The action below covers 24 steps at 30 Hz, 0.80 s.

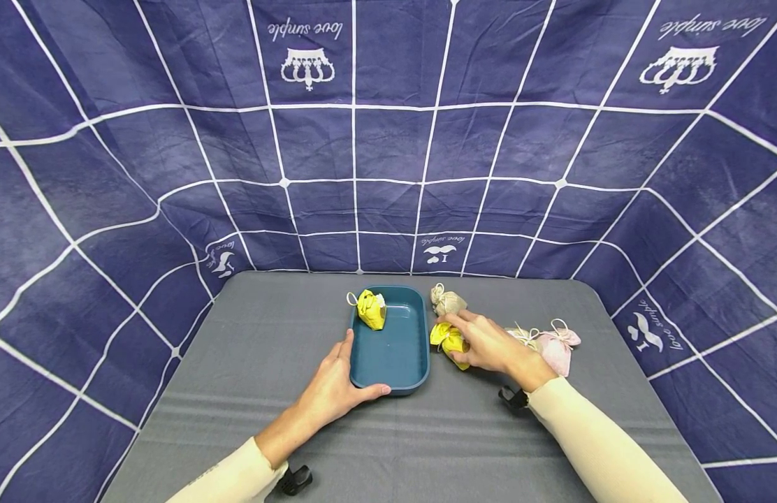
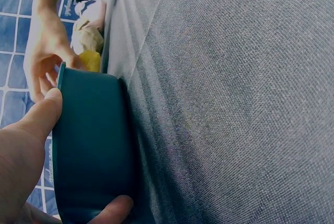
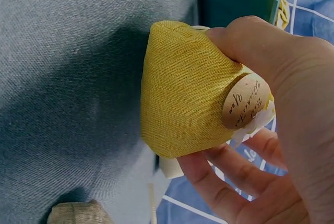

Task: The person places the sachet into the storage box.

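My left hand [image 1: 328,383] holds the near left corner of a teal rectangular tray [image 1: 388,360], thumb on the near rim and fingers along its left side. Inside the tray, at the far left corner, leans a yellow cloth drawstring pouch [image 1: 371,311]. To the right of the tray, my right hand [image 1: 485,344] grips another yellow drawstring pouch [image 3: 182,93] between thumb and fingers. An oval paper tag [image 3: 244,101] with handwriting-style print and a bit of white trim show on it in the right wrist view.
Behind my right hand lies a beige pouch [image 1: 450,302]. To its right are a cream pouch [image 1: 523,336], partly hidden, and a pink pouch [image 1: 556,351]. All rest on a grey cloth-covered table [image 1: 269,328], with blue white-lined curtains [image 1: 388,147] around the back and sides.
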Each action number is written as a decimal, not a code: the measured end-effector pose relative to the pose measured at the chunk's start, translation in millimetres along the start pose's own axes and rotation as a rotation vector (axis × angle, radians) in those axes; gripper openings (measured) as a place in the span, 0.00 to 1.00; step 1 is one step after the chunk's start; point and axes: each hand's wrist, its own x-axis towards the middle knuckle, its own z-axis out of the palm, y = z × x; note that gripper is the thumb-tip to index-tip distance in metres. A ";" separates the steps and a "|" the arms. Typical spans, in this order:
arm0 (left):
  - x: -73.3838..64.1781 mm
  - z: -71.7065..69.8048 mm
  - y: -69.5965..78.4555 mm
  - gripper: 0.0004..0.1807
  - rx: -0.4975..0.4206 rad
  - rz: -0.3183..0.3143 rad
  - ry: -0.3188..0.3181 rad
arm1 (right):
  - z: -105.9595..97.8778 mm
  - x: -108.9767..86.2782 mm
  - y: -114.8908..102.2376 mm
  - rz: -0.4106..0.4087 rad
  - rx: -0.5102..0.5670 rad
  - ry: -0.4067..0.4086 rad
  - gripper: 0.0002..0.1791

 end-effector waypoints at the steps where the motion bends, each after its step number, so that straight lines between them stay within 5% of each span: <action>1: 0.0 0.1 0.1 0.81 0.000 0.000 0.000 | -0.6 0.1 -0.3 -0.001 -0.002 0.005 0.38; 24: -0.9 -2.3 1.7 0.81 -0.004 -0.010 -0.008 | -24.1 18.2 -9.5 -0.039 -0.018 0.075 0.39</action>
